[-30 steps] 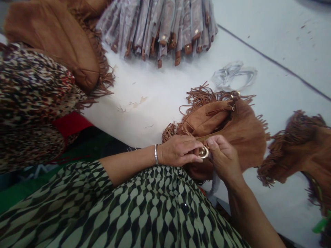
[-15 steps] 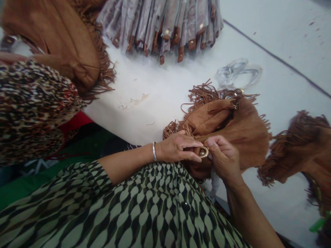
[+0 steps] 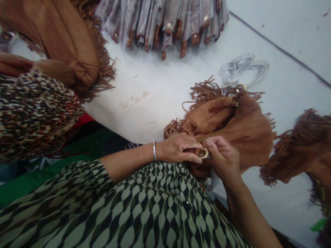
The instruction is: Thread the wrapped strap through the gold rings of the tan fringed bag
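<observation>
My left hand [image 3: 178, 148] is curled closed over the near edge of a tan suede fringed bag [image 3: 232, 131], its fingertips reaching just beside a gold oval ring [image 3: 203, 153]; a metal bangle [image 3: 154, 151] sits on that wrist; my right hand [image 3: 223, 160] is closed to a pinch, with the thumb and fingers bearing on the ring from the other side; the two hands nearly meet there, with the ring between them; I cannot tell exactly how the ring joins the bag, since my fingers cover that part.

The bag lies flat on the near edge of the white worktop [image 3: 144, 117], just in front of my patterned green-and-black blouse [image 3: 129, 206]; its fringe [image 3: 204, 93] spreads out on the far side; small gold hardware [image 3: 236, 101] shows at its top corner.

Beyond it lies a crumpled piece of clear plastic [image 3: 243, 69]; farther off is a row of plastic-wrapped strips with tan tabs and studs [image 3: 165, 24]; another fringed bag [image 3: 64, 44] lies at upper left, and a third [image 3: 300, 148] lies at the right; a co-worker's leopard-print sleeve [image 3: 33, 113] comes in at the left, well apart from my hands.
</observation>
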{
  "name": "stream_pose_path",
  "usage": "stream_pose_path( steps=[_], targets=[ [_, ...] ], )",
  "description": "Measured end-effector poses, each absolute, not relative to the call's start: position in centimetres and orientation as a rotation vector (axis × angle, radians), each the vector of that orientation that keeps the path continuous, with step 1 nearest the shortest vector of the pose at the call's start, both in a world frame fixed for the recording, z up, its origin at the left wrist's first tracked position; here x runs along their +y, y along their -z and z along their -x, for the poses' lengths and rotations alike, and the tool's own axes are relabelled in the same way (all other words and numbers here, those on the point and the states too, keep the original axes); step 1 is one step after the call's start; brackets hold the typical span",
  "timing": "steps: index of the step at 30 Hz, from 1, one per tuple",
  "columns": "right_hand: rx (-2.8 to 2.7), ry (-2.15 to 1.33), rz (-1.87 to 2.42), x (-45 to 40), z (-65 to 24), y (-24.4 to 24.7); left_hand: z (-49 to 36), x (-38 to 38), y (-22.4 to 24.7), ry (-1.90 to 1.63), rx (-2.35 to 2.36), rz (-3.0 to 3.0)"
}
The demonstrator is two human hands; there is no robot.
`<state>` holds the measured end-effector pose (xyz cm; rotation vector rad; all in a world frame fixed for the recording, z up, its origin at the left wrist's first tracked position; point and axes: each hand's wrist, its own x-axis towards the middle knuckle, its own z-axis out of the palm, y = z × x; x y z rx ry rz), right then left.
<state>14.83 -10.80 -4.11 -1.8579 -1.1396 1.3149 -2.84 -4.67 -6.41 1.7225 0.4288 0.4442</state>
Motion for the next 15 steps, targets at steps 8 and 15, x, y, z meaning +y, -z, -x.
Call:
stream_pose_path(
  steps=[8, 15],
  targets=[
    [-0.806, -1.583, 1.735, -11.15, -15.21, 4.44, 2.67, -4.36, 6.24, -0.366, 0.384, -1.675],
    [-0.815, -1.491, 1.751, -11.2, -14.73, 4.42, 3.08, -4.14, 6.34, -0.363, 0.372, -1.641]
  ],
)
